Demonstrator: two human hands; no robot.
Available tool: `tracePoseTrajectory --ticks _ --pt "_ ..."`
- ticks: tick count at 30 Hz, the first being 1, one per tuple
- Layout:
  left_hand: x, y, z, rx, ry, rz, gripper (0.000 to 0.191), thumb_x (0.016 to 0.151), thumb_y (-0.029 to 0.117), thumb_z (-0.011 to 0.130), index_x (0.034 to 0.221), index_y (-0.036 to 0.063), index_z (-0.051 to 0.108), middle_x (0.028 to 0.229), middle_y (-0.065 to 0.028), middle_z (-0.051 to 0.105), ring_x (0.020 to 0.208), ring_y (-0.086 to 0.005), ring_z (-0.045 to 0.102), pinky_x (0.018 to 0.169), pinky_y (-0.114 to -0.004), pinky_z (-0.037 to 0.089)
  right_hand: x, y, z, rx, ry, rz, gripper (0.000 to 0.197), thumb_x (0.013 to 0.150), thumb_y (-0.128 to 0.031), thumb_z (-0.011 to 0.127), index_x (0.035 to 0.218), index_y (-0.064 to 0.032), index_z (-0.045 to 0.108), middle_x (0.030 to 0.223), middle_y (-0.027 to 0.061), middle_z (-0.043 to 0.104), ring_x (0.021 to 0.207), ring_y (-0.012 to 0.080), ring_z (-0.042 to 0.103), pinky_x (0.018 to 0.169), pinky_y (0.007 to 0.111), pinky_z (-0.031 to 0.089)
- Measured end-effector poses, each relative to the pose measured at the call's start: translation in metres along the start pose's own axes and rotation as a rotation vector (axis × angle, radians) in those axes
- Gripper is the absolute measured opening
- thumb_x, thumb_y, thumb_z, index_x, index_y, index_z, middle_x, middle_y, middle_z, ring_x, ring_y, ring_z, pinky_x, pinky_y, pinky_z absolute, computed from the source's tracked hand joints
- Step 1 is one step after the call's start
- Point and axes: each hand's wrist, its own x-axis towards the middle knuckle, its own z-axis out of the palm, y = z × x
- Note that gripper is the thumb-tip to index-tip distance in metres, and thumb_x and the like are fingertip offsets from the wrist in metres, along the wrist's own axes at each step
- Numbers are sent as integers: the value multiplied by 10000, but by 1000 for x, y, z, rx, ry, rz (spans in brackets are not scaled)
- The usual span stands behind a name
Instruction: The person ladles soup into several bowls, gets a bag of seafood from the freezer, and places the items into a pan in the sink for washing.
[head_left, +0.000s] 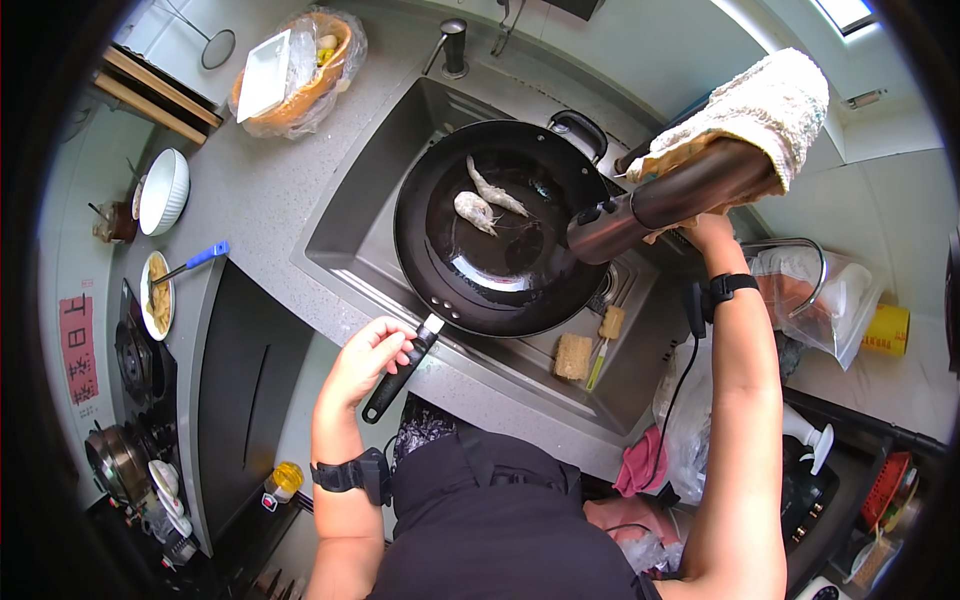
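Note:
A black wok (517, 300) rests over the sink (352, 217), its long handle (391, 391) extending over the front edge. Two pale raw prawns (487, 199) lie in its shiny, wet-looking bowl. Fingertips of my left hand (371, 352) touch the upper part of that handle; whether they grip it is unclear. Above the wok's right side hangs the dark bronze faucet head (611, 229), with a white towel (772, 97) draped over its neck. My right hand (711, 231) is at the faucet's base, its fingers hidden behind the spout and towel.
A loofah sponge (573, 357) and a small green-handled brush (600, 360) lie in the sink. A soap dispenser (454, 49) stands behind it. On the left counter are a bagged basket (330, 82), a white bowl (165, 191) and a plate of food (157, 319) with a blue-handled utensil (206, 255).

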Motion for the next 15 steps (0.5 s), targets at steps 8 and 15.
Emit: tracePoseTrajectory --ticks 8,15 --pt "-1 15 0 29 -30 32 200 908 201 524 974 21 584 825 -27 584 702 -82 552 603 -187 427 12 46 37 -47 -66 24 452 789 -177 605 1172 13 458 1201 234 509 1048 393 536 874 436 454" --pt "2 29 21 77 -90 80 183 902 181 529 983 25 581 827 -21 583 697 -73 546 602 -179 424 -74 -32 -86 104 -117 -61 353 793 -204 607 1102 -46 543 1076 192 588 1053 333 549 855 438 453"
